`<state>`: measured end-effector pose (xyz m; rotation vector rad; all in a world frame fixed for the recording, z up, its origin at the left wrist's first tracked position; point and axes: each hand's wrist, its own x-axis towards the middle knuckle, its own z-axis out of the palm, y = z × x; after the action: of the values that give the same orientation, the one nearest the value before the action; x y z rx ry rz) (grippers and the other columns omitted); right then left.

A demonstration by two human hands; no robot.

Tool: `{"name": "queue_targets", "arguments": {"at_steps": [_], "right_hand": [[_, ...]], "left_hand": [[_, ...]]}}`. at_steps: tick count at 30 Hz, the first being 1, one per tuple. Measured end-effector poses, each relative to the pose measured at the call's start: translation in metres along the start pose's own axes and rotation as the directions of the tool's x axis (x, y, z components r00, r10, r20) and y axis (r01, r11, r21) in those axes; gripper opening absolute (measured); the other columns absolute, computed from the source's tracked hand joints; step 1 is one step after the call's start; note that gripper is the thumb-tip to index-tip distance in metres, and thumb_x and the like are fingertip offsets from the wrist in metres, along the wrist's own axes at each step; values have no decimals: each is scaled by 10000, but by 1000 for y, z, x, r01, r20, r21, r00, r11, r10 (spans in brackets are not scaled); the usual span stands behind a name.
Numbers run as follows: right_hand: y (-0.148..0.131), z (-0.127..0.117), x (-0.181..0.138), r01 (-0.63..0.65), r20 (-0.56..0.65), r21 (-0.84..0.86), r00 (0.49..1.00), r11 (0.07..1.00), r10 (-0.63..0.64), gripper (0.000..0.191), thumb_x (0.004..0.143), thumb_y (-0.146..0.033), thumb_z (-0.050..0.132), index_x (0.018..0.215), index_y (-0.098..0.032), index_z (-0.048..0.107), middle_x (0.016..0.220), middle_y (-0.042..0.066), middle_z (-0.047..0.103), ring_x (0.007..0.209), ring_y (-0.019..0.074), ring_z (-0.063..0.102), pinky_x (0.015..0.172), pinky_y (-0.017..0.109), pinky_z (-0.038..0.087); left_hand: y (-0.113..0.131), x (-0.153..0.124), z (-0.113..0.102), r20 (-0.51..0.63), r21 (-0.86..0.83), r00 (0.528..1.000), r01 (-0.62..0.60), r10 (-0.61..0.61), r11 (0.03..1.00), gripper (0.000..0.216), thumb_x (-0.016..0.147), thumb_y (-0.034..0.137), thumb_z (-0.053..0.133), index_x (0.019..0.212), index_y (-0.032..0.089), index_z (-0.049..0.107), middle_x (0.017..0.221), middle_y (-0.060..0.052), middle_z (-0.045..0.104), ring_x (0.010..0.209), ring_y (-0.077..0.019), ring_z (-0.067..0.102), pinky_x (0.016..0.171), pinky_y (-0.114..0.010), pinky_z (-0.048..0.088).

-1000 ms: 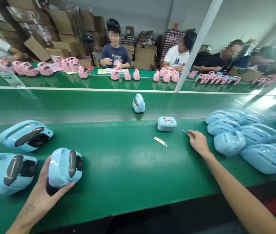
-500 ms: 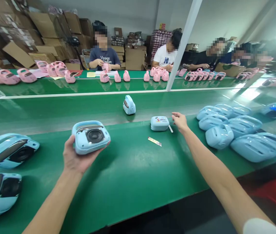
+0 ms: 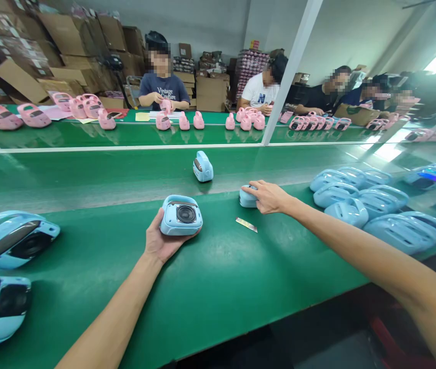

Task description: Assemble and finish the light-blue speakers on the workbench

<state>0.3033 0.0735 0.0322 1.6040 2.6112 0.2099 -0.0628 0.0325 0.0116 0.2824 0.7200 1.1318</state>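
Blue speaker: we hold this light-blue handled speaker just above the table, near the middle of our view; its round black cone faces us and its handle arches over the top.
Left hand: our left hand is clamped on that speaker, palm beneath and thumb up its left side.
Right hand: our right hand lies over a small light-blue case, index finger stretched across its top; we cannot tell whether the fingers grip it, since the hand hides its right part.
Printed strip: a narrow printed strip lies flat on the table, just in front of the case.
Green lane: beyond the table edge runs a green lane; one light-blue speaker stands upright on it.
Left end: we see two larger blue speakers, dark panels turned toward the middle; the frame cuts off both.
Right end: glossy blue housings sit crowded together, handles up.
Far side: pink speakers stand in groups; a co-worker in a navy shirt handles one; cardboard boxes are stacked behind.
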Motion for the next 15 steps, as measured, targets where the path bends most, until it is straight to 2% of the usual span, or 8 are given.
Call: {"name": "queue_targets", "arguments": {"at_steps": [4, 7, 11, 13, 15], "right_hand": [[-7, -5, 6, -13, 56, -81, 998, 997, 18, 777, 811, -167, 658, 1573, -200, 512, 1444, 214, 618, 1148, 364, 642, 894, 437, 564], [-9, -5, 8, -15, 58, -92, 998, 996, 21, 802, 779, -150, 673, 1563, -234, 525, 1416, 188, 628, 1138, 346, 633, 887, 414, 558], [-4, -5, 10, -40, 42, -23, 998, 999, 41, 845, 779, -160, 670, 1599, -252, 486, 1459, 167, 620, 1196, 344, 624, 940, 414, 548], [2, -5, 11, -55, 33, 28, 998, 998, 54, 859, 782, -166, 665, 1614, -189, 455, 1482, 181, 616, 1240, 351, 615, 1009, 433, 532], [7, -5, 12, -57, 35, 49, 998, 997, 55, 823, 773, -175, 679, 1572, -115, 486, 1481, 201, 618, 1273, 353, 607, 1083, 445, 502]], "left_hand": [[0, -1, 1, 9, -20, 1000, -12, 12, 1000, 556, 1000, 467, 597, 1476, 179, 588, 1241, -180, 774, 1086, -381, 764, 997, -711, 582], [-1, 1, 0, 16, -24, 1000, -5, 5, 1000, 559, 994, 460, 611, 1480, 185, 583, 1237, -174, 777, 1075, -374, 768, 1012, -712, 574], [-2, 2, -1, 19, -27, 1000, -3, 4, 1000, 548, 1008, 510, 600, 1459, 199, 602, 1232, -165, 781, 1058, -362, 769, 1037, -715, 560], [-2, 2, -2, 44, -39, 999, -8, 10, 999, 579, 999, 552, 611, 1455, 196, 604, 1247, -170, 777, 1073, -375, 764, 1041, -727, 551], [-3, 3, -4, 73, -50, 997, -5, 9, 999, 606, 983, 566, 638, 1458, 192, 598, 1260, -175, 773, 1089, -387, 760, 1047, -738, 541]]}}
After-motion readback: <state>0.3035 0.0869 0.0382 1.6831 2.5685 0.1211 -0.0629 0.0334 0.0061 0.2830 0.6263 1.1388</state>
